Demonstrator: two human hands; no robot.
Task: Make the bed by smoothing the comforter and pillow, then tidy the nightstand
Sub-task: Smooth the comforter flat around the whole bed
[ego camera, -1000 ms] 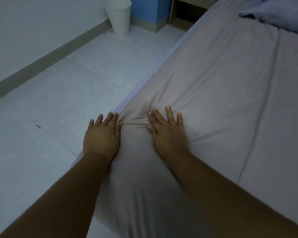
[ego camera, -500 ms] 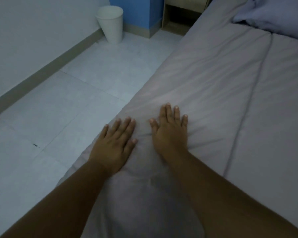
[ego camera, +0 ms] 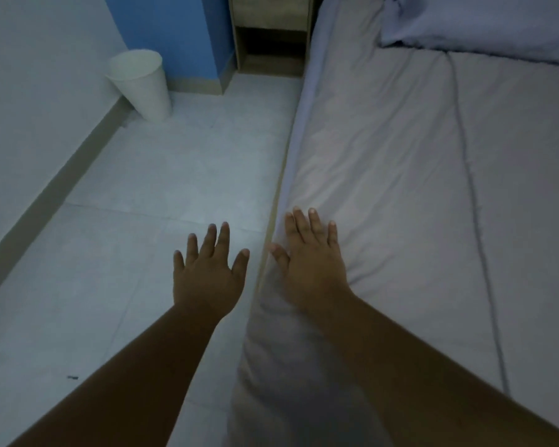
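thing: pale grey soft quilted fabric comforter (ego camera: pixel 400 175) spread across the bed (ego camera: pixel 313 75), its side edge beside the floor (ego camera: pixel 175 172) | right hand (ego camera: pixel 313 269): grip apart, palm flat on that edge | left hand (ego camera: pixel 207 275): grip apart, over the floor, touching nothing | handling: likely light, limp, creases readily; pinch the side hem or press flat

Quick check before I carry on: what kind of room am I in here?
Most likely a bedroom: a grey comforter lies spread flat with a pillow at its far end, a wooden nightstand stands alongside, and a white bin sits nearby.
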